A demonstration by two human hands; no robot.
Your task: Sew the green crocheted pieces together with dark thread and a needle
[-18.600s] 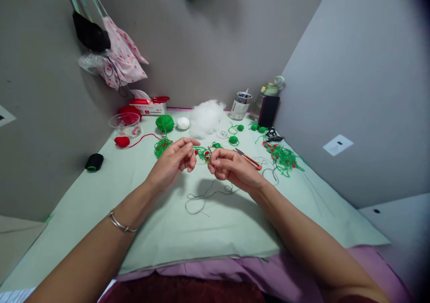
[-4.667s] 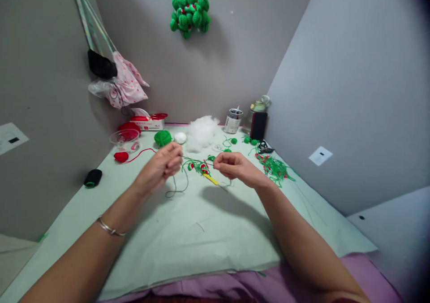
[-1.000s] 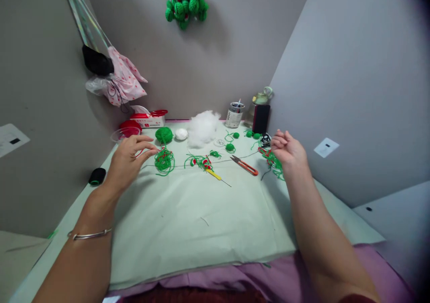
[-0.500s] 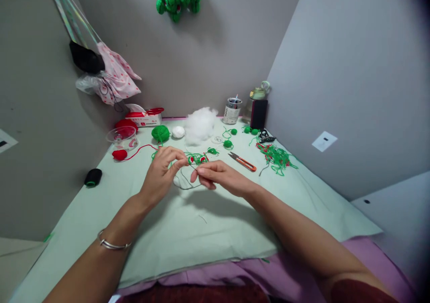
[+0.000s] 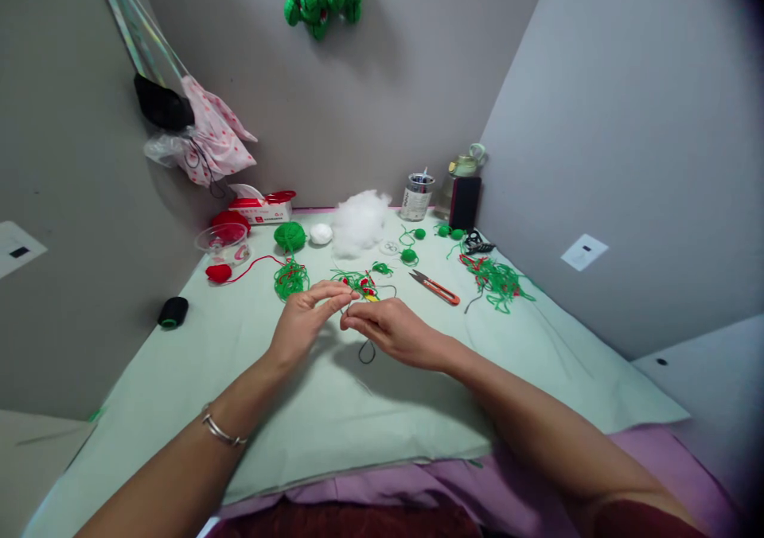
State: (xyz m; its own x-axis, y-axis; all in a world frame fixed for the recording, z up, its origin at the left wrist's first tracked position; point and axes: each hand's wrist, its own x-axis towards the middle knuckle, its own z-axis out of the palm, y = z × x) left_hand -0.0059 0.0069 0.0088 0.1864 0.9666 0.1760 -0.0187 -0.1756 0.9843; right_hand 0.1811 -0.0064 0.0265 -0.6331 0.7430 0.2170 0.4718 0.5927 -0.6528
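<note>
Near the middle of the pale green cloth (image 5: 430, 434), my left hand (image 5: 310, 315) pinches a thin dark thread at its fingertips. Close beside it on the right, my right hand (image 5: 394, 331) is closed on the same thread, fingers curled. A dark loop of thread (image 5: 367, 352) hangs below my right hand, and another strand curves out above it. Just behind the fingertips lie small red, white and green crocheted pieces (image 5: 366, 286) with loose green yarn. A bit of yellow shows by my right hand; what it belongs to is hidden.
Orange-handled snips (image 5: 435, 287) and tangled green yarn (image 5: 498, 283) lie right. Behind are white stuffing (image 5: 360, 224), a green yarn ball (image 5: 290, 236), a tin of pens (image 5: 416, 198) and a phone (image 5: 465, 202). Left are a clear bowl (image 5: 225, 245), red yarn (image 5: 218, 273) and a black spool (image 5: 173, 313).
My hands have moved closer together, and my right hand has curled more. The thread now loops below and above my right hand. The view has shifted slightly.
</note>
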